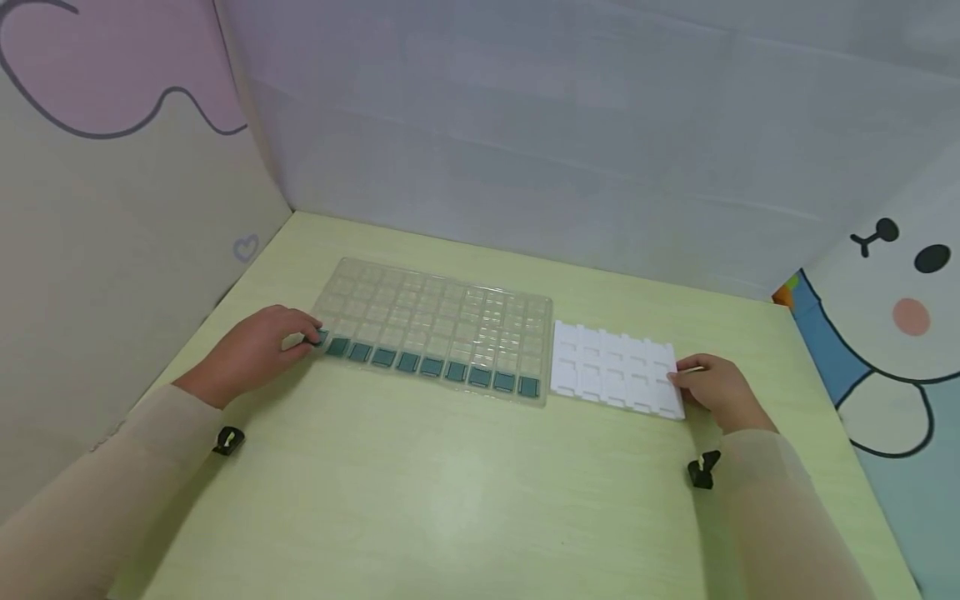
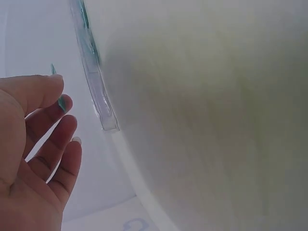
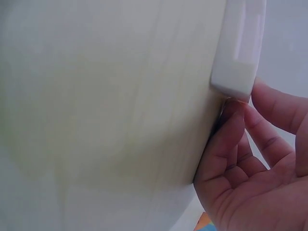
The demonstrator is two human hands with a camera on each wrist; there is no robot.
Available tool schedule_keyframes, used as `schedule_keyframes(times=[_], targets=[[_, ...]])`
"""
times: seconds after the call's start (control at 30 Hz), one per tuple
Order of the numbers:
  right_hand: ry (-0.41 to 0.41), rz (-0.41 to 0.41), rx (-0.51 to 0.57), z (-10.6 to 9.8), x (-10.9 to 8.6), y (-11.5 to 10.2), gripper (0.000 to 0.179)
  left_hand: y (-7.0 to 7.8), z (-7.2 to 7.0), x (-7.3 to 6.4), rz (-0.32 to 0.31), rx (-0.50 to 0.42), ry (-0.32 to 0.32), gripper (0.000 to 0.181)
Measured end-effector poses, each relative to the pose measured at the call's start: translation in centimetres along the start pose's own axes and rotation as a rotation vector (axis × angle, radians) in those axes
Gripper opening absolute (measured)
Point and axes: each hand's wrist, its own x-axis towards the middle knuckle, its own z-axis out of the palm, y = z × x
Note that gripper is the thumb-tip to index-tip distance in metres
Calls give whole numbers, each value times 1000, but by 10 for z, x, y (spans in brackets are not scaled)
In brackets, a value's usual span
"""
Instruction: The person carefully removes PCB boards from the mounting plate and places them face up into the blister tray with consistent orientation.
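Observation:
My left hand (image 1: 262, 346) pinches a small green chip (image 1: 320, 337) between thumb and index finger, at the front left corner of a clear plastic tray (image 1: 442, 279). In the left wrist view a thin edge of that chip (image 2: 62, 103) shows past the fingertips, apart from the tray's side (image 2: 101, 101). Several more green chips (image 1: 431, 367) lie along the tray's front row. My right hand (image 1: 716, 387) grips the right edge of a white tray (image 1: 615, 371) with pockets. In the right wrist view the thumb presses the corner of the white tray (image 3: 236, 72), other fingers curled below.
Both trays lie side by side on a pale wooden table (image 1: 450, 483). A white cloth wall (image 1: 525, 150) stands behind, with a painted panel (image 1: 900, 333) at the right and another (image 1: 112, 208) at the left. Black clips (image 1: 702, 471) hang at both wrists.

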Motion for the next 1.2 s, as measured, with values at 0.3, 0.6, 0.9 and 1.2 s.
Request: schedule_keyframes(times=[0.3,0.6,0.9,1.2], targets=[[4,18,-2,0,2,0,46,1,1,4,-40,-17,-75,13],[-4,17,-6,0,2,-2,47,0,0,3,-28,8,-78,12],[-1,7,-8,-1,1,1,46,-6,3,7,-43,29,-93,12],[3,16,-10,-1,3,1,46,-6,1,8,-63,26,-108,13]])
